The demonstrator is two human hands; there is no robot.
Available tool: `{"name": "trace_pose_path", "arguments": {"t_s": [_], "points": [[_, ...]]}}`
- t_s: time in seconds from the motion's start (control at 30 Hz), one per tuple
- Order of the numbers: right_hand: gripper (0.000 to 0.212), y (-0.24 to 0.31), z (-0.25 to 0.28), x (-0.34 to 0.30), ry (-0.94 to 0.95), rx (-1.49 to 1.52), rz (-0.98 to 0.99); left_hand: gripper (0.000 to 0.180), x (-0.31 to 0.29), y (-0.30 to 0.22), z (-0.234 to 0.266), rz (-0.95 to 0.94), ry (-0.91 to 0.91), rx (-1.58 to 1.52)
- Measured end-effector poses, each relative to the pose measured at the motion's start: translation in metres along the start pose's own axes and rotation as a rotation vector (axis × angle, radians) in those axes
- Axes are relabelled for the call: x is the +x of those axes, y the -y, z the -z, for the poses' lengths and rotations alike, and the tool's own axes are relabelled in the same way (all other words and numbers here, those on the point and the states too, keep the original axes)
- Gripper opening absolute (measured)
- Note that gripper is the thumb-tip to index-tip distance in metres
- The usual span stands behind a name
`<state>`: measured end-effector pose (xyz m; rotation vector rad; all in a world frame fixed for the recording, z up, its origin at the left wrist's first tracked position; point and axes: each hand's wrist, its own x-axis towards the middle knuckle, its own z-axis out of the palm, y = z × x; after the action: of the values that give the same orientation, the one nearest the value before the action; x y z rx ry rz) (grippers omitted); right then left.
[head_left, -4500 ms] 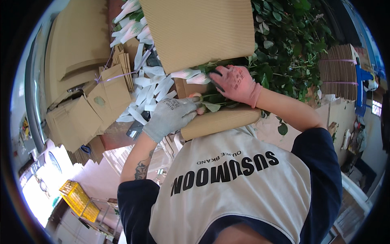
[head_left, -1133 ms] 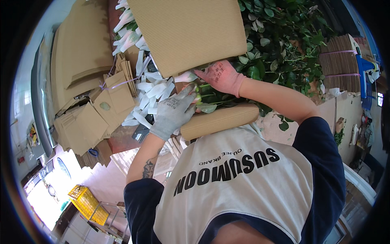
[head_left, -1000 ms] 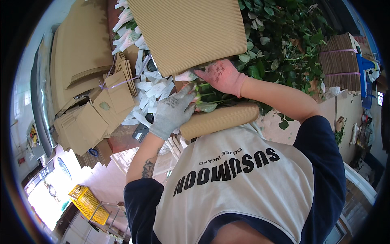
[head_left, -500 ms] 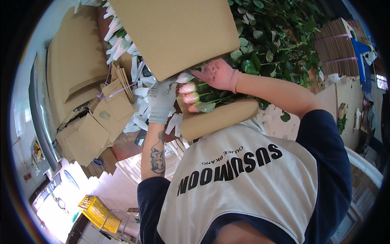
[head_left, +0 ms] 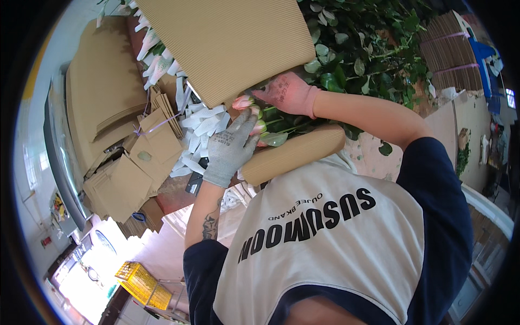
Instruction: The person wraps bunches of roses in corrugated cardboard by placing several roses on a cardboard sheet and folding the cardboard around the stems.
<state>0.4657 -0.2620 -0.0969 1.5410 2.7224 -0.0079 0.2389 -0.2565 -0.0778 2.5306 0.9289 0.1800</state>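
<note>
Several pink roses lie side by side on a sheet of corrugated cardboard, the top rose [head_left: 242, 102] bare and closest to the big brown sheet. My left hand [head_left: 230, 151], in a grey glove, rests over the rose heads with its fingers stretched out and covers part of them. In a pink glove, my right hand [head_left: 287, 95] is closed just behind the top rose, at its stem; some fingertips are hidden. A rolled cardboard edge [head_left: 295, 154] curves up between the roses and my shirt.
A large corrugated sheet [head_left: 227, 49] lies beyond my hands. White foam sleeves [head_left: 203, 124] are heaped left of the roses, near flattened cardboard pieces [head_left: 143, 154]. Leafy stems [head_left: 363, 59] fill the far right, beside a tied cardboard stack [head_left: 449, 57]. A yellow crate [head_left: 143, 284] stands at lower left.
The white covering on the top rose is gone, and its pink petals show. My left hand has moved right and nearer me, spreading over the rose heads. My right hand has barely moved.
</note>
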Motion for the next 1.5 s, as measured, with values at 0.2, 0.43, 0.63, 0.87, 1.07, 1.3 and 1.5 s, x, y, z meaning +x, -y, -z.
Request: {"name": "trace_pose_path", "arguments": {"t_s": [0.2,0.43,0.63,0.87,1.07,1.3,1.5], "points": [[0.037,0.002,0.007,0.003,0.16,0.01,-0.034,0.04,-0.011,0.017,-0.009,-0.005,-0.027,-0.128],[0.038,0.003,-0.011,0.001,0.127,-0.064,-0.043,0.066,-0.024,0.029,-0.023,0.175,-0.133,-0.064],[0.039,0.001,-0.006,0.003,0.169,-0.053,-0.037,0.08,-0.021,0.034,-0.037,0.18,-0.108,-0.02],[0.041,-0.003,-0.016,0.001,0.134,-0.021,-0.008,0.085,-0.017,0.033,-0.034,0.22,-0.037,-0.026],[0.038,-0.001,-0.014,0.002,0.139,-0.039,-0.008,0.086,-0.019,0.034,-0.036,0.233,0.0,-0.048],[0.03,0.003,0.006,0.004,0.139,0.059,-0.069,0.08,-0.017,0.037,-0.032,0.204,0.023,-0.065],[0.022,-0.004,-0.011,-0.001,-0.09,0.048,0.088,0.035,-0.006,-0.004,0.024,0.044,-0.231,-0.115]]}}
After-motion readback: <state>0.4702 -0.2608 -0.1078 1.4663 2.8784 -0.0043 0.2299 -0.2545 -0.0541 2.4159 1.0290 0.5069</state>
